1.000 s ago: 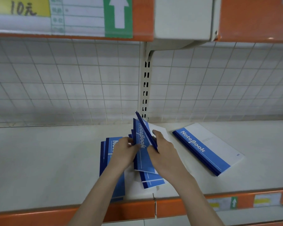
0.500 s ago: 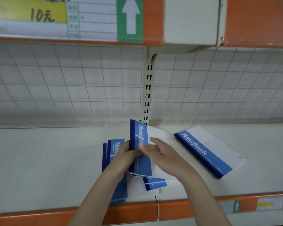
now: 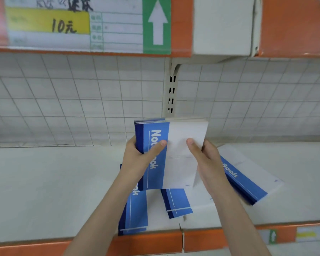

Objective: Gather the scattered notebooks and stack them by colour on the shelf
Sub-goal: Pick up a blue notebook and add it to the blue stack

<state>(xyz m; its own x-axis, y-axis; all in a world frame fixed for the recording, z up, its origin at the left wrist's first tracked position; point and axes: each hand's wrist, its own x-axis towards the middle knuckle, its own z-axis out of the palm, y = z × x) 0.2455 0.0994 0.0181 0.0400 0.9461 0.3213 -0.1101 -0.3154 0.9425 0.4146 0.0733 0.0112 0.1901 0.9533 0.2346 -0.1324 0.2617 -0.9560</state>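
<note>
While both hands hold it upright above the shelf [image 3: 44, 191], a bundle of blue-and-white notebooks [image 3: 174, 154] faces the camera, its top edge in front of the slotted post [image 3: 171, 95] on the tiled back wall. The left hand [image 3: 139, 161] grips the bundle's blue spine side, thumb laid across the "NoteBook" lettering and fingers curled behind. The right hand [image 3: 207, 163] grips the white side, thumb pressed on the cover and fingers wrapped round the outer edge. Several thin covers show at the bundle's top edge, so more than one notebook is held; how many cannot be told. Below the bundle, near the shelf's orange front lip [image 3: 146, 241], a flat stack [image 3: 135, 209] lies under the left forearm, and a skewed notebook [image 3: 177, 204] lies just right of it, angled off line. To the right of the bundle, partly hidden behind the right hand, another stack [image 3: 248, 180] lies flat and turned diagonally. Every notebook in sight is the same blue and white. Above the post, the upper shelf's edge carries a price label [image 3: 48, 23] reading "10元" and a green arrow tag [image 3: 157, 24].
</note>
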